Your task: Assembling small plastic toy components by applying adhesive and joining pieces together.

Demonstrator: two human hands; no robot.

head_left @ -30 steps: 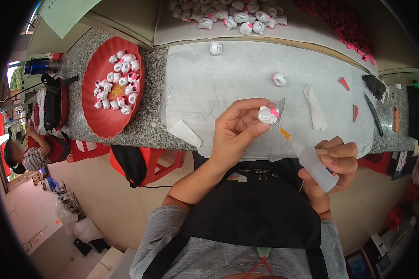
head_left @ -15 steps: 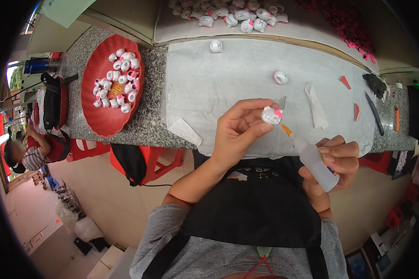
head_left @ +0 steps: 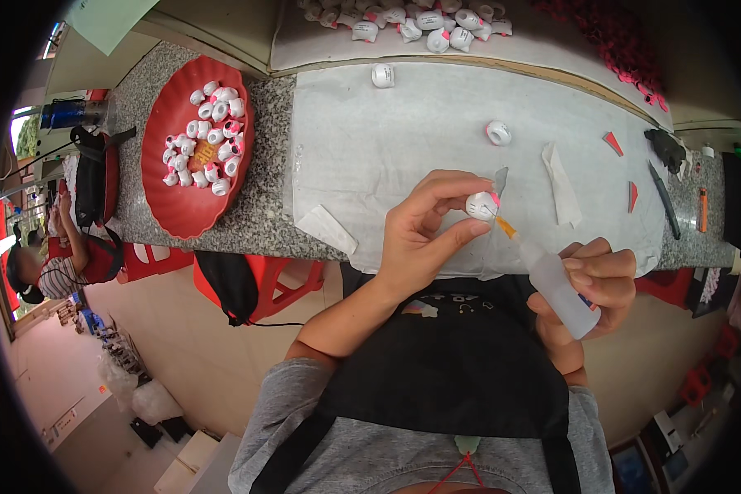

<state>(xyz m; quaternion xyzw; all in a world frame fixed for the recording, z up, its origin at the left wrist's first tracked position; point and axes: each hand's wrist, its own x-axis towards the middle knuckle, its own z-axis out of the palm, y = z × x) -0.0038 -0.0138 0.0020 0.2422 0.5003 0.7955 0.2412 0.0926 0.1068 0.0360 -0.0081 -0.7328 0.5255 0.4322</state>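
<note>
Between the thumb and fingers of my left hand [head_left: 426,235] is a small white figurine head [head_left: 480,206] with a pink patch. My right hand [head_left: 598,276] grips a translucent squeeze bottle [head_left: 561,295], tilted so that its amber nozzle [head_left: 506,228] points up and left. A thin tip at the nozzle's end meets or nearly meets the head's right side; whether they touch I cannot tell. On the white sheet [head_left: 346,148] beyond my hands lie a loose white head [head_left: 498,132] and another one [head_left: 383,76] farther back. A folded paper strip [head_left: 561,185] lies right of my left hand.
A red scalloped tray [head_left: 160,165] with several white-and-pink heads stands left. More heads [head_left: 436,33] pile up on the back shelf beside dark pink pieces [head_left: 626,49]. Red slivers [head_left: 613,143], a dark pen-like tool [head_left: 664,198] and an orange-handled tool [head_left: 702,210] lie right. Another person [head_left: 58,255] is far left.
My left hand has turned the figurine head, so its pink patch now shows less and sits at the upper right. The bottle stays almost where it was.
</note>
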